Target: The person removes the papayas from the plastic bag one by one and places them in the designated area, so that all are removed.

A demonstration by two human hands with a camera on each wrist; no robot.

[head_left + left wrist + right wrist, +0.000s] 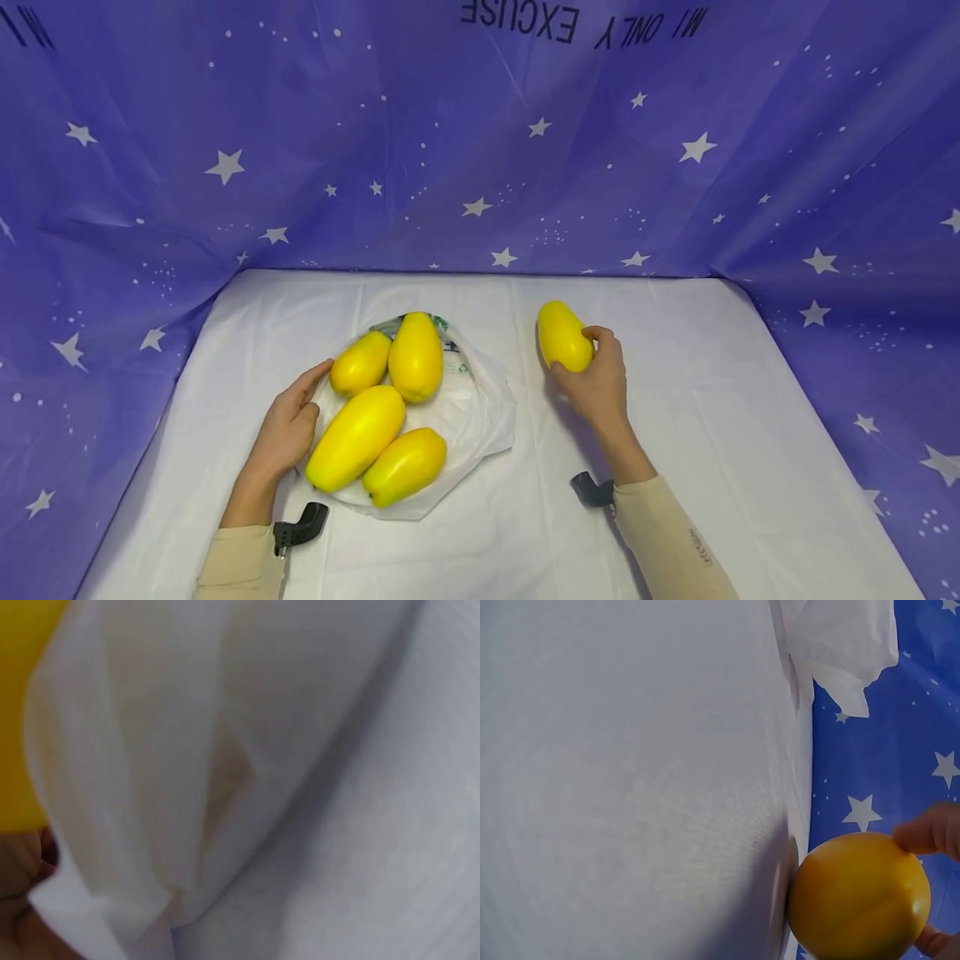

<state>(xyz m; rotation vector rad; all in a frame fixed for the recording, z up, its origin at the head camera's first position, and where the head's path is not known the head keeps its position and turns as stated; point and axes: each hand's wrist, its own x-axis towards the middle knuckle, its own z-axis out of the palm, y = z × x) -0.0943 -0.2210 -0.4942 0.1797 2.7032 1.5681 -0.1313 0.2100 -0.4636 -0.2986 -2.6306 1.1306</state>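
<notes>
Several smooth yellow papayas (356,438) lie in a white plastic bag (459,408) with its mouth spread wide on the table. My left hand (285,425) holds the bag's left rim, fingers beside the upper-left papaya (360,364). Close up in the left wrist view, thin folds of the bag (142,750) partly cover that hand. To the right of the bag, my right hand (600,375) grips another papaya (564,336) between thumb and fingers. In the right wrist view this papaya (859,896) is close to the white cloth, its rounded end toward the camera.
A white cloth (675,400) covers the table. Purple sheeting with white stars (480,167) rises behind it and along both sides. A black bracket (302,527) sits at the left wrist, and another black bracket (592,490) at the right.
</notes>
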